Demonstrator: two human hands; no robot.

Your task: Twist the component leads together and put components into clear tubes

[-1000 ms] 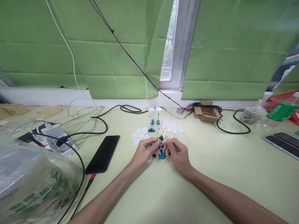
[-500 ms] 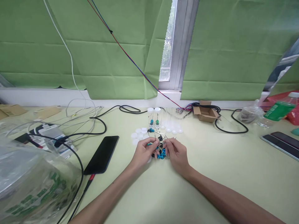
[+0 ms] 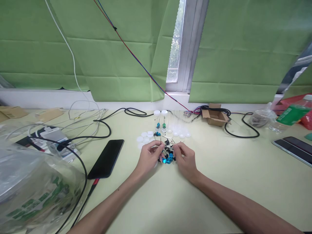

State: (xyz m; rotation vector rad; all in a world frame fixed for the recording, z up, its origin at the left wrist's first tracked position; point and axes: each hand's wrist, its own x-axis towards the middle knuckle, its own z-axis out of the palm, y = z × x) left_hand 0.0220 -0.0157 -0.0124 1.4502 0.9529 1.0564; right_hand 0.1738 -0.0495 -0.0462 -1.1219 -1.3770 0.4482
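My left hand [image 3: 151, 155] is closed in a pinch, with a thin dark rod [image 3: 161, 138] rising from between thumb and fingertips. Opposite it, my right hand [image 3: 185, 158] is also pinched; whatever is in its fingertips is too small to make out. Between and below both hands lies a pile of small blue and black parts [image 3: 167, 159], partly covered by the fingers. Thin metal rods [image 3: 168, 137] lie just beyond the fingertips. Farther back are two clear tubes with white caps, one holding a blue piece [image 3: 158, 125], the other a green piece [image 3: 164, 125].
White round caps [image 3: 144, 134] lie left of the tubes, and more clear tubes [image 3: 181, 125] to the right. A black phone [image 3: 106, 159] and a plastic bag [image 3: 36, 191] are at left. Farther right are a cardboard box [image 3: 214, 117], bottle [image 3: 292, 113] and phones [image 3: 292, 149].
My right fingertips have drawn slightly away from the left ones. The rod at my left hand shows more upright. The whole view has shifted a little.
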